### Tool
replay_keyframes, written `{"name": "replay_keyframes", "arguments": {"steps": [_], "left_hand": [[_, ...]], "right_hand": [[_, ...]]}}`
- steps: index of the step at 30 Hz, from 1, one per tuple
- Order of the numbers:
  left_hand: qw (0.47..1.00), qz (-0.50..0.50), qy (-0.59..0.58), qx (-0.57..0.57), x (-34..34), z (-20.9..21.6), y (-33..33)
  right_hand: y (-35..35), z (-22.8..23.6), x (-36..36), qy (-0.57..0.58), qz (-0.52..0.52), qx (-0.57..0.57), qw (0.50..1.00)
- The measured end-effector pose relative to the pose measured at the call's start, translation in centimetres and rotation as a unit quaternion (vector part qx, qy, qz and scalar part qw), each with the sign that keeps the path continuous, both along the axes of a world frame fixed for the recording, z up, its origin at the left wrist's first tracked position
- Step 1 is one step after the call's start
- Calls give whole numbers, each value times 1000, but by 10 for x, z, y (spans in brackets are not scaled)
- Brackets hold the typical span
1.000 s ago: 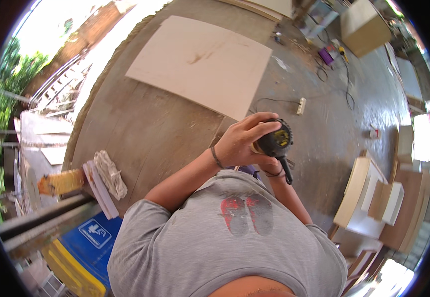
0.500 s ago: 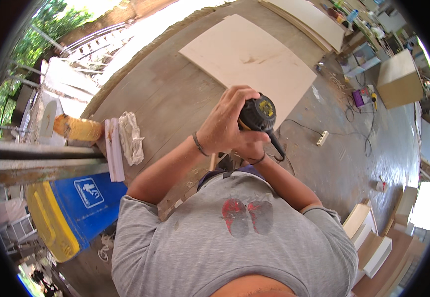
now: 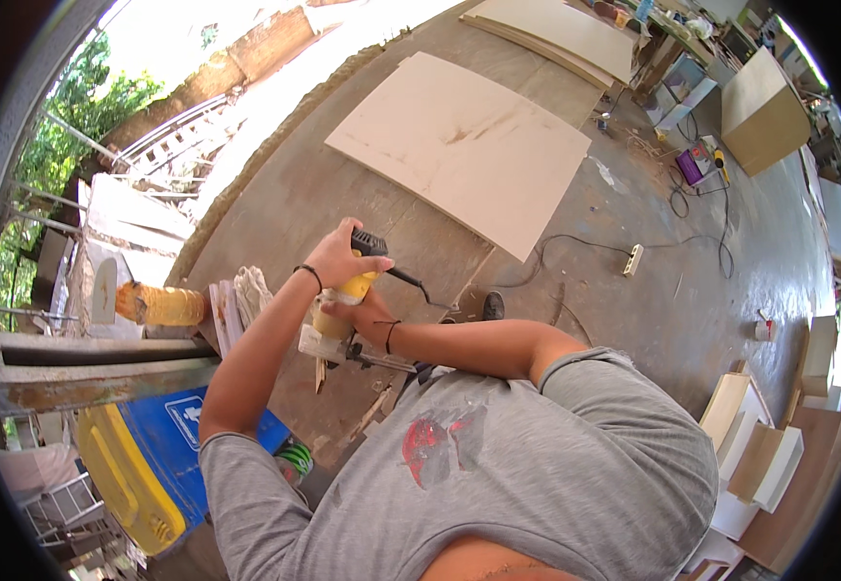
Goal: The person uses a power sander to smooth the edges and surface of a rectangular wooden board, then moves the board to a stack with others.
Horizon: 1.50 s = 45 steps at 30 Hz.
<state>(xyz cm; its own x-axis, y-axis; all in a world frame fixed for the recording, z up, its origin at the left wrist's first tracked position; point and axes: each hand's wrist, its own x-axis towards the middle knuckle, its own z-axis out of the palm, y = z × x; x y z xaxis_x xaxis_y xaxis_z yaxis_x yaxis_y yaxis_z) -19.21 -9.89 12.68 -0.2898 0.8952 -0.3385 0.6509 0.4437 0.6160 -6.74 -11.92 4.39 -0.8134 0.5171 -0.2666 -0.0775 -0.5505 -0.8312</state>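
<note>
A single wide fisheye view looks steeply down from the person's head: the grey shirt [image 3: 556, 445] fills the near lower part, the hands [image 3: 333, 259] [image 3: 366, 312] sit farther off, left of centre, and the floor [image 3: 672, 310] spreads beyond.

The floor [image 3: 266, 218] bears a pale board [image 3: 459, 145] and power strip [image 3: 632, 260].

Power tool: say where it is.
In the head view, left of centre, the power tool is in the left hand and right hand, above and right of the blue bin.
</note>
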Motion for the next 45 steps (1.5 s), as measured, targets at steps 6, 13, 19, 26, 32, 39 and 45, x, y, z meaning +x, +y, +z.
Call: {"name": "replay_keyframes", "arguments": {"steps": [6, 13, 19, 26, 32, 39, 45], "left_hand": [[996, -34, 36, -77, -17, -29, 23], [985, -97, 35, -139, -37, -33, 35], [976, -76, 43, -199, -32, -49, 49], [975, -93, 27, -199, -25, -62, 60], [978, -97, 28, -181, -29, -78, 50], [978, -75, 53, -186, -17, -77, 53], [966, 8, 149, -211, 12, -69, 41]], "right_hand": [[7, -17, -15, -1, 50, -163, 985], [10, -34, -35, -112, 87, -182, 973], [31, -20, -30, -179, 125, -161, 962], [59, -21, 6, -173, 218, -114, 954], [91, 9, 81, -143, 213, 79, 963], [202, 40, 212, -139, 1, 132, 981], [262, 30, 300, -146, -108, 74, 981]]}}
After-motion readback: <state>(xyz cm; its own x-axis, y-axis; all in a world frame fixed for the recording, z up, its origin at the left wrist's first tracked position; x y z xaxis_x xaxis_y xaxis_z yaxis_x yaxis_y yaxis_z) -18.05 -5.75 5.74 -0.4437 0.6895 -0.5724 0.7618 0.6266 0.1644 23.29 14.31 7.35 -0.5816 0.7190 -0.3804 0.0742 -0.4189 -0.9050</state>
